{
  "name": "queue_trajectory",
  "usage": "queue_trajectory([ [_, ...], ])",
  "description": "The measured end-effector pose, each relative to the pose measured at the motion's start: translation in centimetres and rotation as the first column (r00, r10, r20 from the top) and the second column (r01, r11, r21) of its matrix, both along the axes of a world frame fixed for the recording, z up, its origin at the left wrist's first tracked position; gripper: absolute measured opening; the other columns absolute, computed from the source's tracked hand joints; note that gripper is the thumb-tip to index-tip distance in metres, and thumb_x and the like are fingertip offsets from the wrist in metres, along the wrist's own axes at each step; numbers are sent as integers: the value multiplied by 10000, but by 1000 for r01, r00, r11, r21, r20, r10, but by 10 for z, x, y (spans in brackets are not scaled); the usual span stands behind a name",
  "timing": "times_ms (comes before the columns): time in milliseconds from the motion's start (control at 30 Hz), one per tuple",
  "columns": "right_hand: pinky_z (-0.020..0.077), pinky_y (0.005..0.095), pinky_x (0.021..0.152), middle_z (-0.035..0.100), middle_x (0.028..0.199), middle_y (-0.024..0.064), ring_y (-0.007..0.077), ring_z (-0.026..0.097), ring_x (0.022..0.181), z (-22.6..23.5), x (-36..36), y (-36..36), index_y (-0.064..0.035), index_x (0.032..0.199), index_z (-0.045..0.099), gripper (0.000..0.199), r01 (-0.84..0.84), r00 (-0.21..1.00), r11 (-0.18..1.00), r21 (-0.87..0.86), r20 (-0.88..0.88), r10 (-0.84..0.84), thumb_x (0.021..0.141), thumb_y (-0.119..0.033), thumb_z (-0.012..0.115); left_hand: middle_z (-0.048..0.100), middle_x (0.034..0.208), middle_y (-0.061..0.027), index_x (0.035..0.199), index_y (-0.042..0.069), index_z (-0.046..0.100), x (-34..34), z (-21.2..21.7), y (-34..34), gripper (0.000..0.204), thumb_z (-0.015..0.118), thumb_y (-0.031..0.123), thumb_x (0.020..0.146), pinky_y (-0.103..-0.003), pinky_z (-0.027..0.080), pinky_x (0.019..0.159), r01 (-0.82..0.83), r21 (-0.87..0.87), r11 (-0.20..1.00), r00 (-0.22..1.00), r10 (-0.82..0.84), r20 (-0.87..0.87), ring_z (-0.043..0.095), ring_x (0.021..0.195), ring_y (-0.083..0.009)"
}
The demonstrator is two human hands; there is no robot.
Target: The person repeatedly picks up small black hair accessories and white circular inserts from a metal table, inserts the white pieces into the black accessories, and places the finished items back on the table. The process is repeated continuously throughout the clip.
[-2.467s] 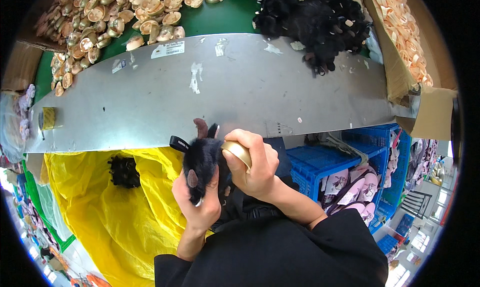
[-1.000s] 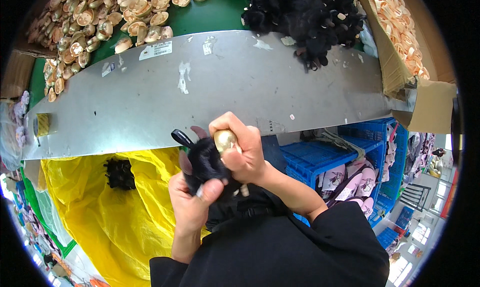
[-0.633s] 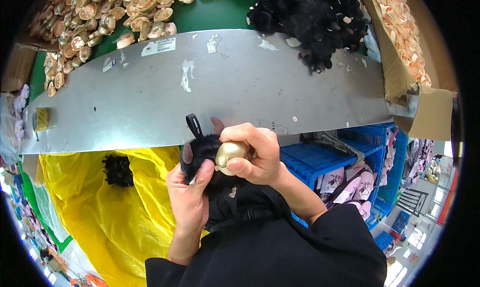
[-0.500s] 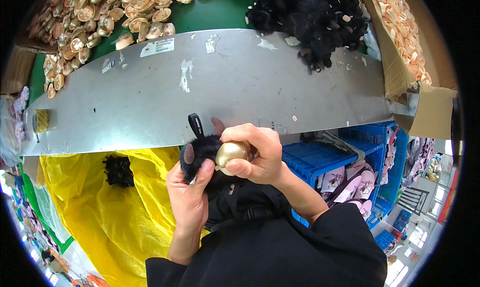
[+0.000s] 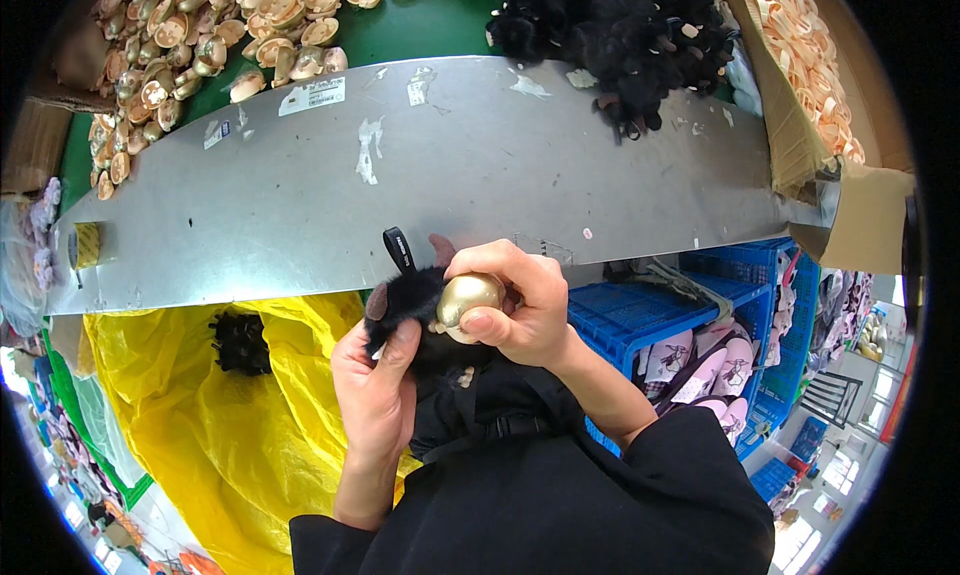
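Observation:
In front of my body, beyond the table's near edge, I hold a black furry plush toy (image 5: 405, 303) with brown ears and a black ribbon loop (image 5: 398, 249) on top. My left hand (image 5: 378, 380) is closed round its lower side, thumb pressed on the fur. My right hand (image 5: 533, 310) grips a shiny gold rounded plastic shell (image 5: 470, 297) between thumb and fingers. The shell sits against the plush's right side; whether the two are joined, I cannot tell. The right hand's fingertips are partly hidden behind the shell.
The steel tabletop (image 5: 480, 145) spans ahead. Gold shells (image 5: 275, 25) lie heaped at far left, black plush pieces (image 5: 630, 35) at far right beside a carton (image 5: 800, 150) of peach-coloured parts. A tape roll (image 5: 87, 245) sits left; a yellow bag (image 5: 190, 415) and blue crates (image 5: 635, 320) flank me.
The gold shell has tilted slightly and moved a little up and right with my right hand. The plush and its loop have shifted slightly right; both holds stay the same.

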State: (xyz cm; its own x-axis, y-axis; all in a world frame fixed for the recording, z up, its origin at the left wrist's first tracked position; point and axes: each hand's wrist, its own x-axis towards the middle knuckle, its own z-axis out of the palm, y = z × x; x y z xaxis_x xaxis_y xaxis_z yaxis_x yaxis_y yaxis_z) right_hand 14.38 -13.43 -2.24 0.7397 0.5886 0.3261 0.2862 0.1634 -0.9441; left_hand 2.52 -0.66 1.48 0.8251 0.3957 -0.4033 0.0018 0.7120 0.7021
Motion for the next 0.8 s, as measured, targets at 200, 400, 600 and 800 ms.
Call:
queue_trajectory([
  [200,517,261,620,675,842,83,157,655,685,0,-2,-1,-24,1061,645,433,20,999,1000,-14,30,-20,890,-401,772,696,1120,-63,1195,-44,665,-1,3,-2,257,683,50,957,-271,480,937,-9,47,999,1000,8,14,625,1010,-118],
  [400,524,273,623,678,843,93,185,666,687,3,-3,-1,-24,1061,649,427,14,998,999,-30,67,-12,876,-383,787,705,1078,-41,1164,-35,686,-1,3,-3,228,692,40,949,-256,485,908,-25,158,987,1000,23,15,622,972,-100],
  [600,538,295,622,684,834,114,233,685,690,8,-2,-1,-21,1064,656,410,31,987,997,-76,160,-19,836,-318,823,699,1055,-24,1158,-41,683,0,1,-1,227,695,29,943,-237,482,881,-1,318,948,999,14,-39,604,946,-76],
  [800,510,294,555,637,725,82,209,633,590,15,-3,4,-11,1051,671,396,164,910,979,-123,401,-102,786,-245,847,670,978,-4,1092,-51,673,3,5,-5,174,696,21,935,-215,474,835,-32,511,859,994,79,-71,584,901,-64],
])
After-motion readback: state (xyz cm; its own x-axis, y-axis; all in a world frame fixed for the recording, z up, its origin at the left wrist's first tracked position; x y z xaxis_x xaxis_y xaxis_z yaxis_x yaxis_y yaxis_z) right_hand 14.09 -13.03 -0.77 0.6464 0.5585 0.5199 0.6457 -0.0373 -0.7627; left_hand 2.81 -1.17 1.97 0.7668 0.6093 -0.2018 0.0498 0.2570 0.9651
